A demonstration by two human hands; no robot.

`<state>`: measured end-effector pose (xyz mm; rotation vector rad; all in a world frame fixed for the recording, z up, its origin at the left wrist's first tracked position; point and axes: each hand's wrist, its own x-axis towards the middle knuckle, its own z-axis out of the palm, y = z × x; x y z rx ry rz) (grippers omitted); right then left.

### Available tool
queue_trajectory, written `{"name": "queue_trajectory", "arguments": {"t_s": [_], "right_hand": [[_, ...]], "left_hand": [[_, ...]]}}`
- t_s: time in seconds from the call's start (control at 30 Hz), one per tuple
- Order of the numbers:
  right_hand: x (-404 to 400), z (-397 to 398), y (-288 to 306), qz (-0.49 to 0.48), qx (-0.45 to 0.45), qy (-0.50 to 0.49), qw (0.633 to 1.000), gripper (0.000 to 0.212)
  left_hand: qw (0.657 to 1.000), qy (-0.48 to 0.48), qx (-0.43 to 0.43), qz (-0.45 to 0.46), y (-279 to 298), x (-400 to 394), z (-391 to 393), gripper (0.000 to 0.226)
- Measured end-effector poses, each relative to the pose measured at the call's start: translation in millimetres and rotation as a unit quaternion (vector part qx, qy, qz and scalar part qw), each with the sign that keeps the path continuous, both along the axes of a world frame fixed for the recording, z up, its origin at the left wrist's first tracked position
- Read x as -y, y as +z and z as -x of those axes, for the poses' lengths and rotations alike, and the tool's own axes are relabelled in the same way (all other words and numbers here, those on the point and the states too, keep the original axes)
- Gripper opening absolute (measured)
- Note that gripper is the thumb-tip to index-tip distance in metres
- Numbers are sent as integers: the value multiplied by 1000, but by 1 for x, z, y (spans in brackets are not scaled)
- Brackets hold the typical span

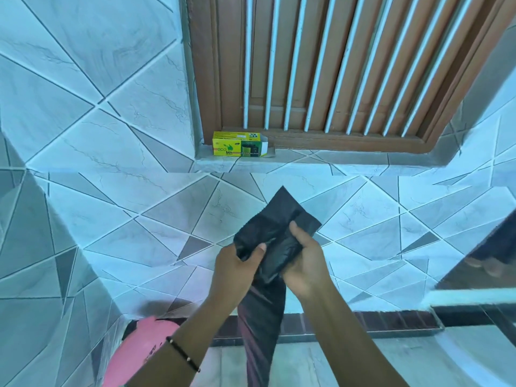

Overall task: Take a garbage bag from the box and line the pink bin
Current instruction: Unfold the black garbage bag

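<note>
A black garbage bag is held up in front of the tiled wall, its folded top sticking up and a long strip hanging down between my forearms. My left hand pinches its left edge with thumb on top. My right hand grips its right side. The yellow-green bag box lies on the window ledge above, its right end flap open. The pink bin shows at the bottom left, partly hidden by my left forearm.
A brown wooden window with white bars sits above the tiled ledge. Tiled walls close in on the left and front. A mirror-like dark panel is at the right, with a brown tile strip below.
</note>
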<state>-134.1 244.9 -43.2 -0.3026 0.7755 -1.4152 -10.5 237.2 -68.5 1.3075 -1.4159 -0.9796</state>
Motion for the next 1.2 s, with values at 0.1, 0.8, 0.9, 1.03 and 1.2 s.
{"name": "queue_trajectory", "arguments": {"t_s": [0.1,0.8,0.9,1.03,1.2], "right_hand": [[-3,13,-3,27,-98,30,994,28],[5,17,22,120,-272,155,942,34],[8,18,18,125,-213,162,955,18],[13,17,12,121,-207,137,961,59],[31,16,13,98,-277,77,953,20]], "left_hand": [[999,19,19,22,6,11,-16,13],[897,-246,-121,-348,26,41,-76,70],[928,-260,-97,-249,28,42,-80,55],[960,-222,-76,-154,24,53,-84,55],[987,-153,38,-30,18,70,-73,46]]}}
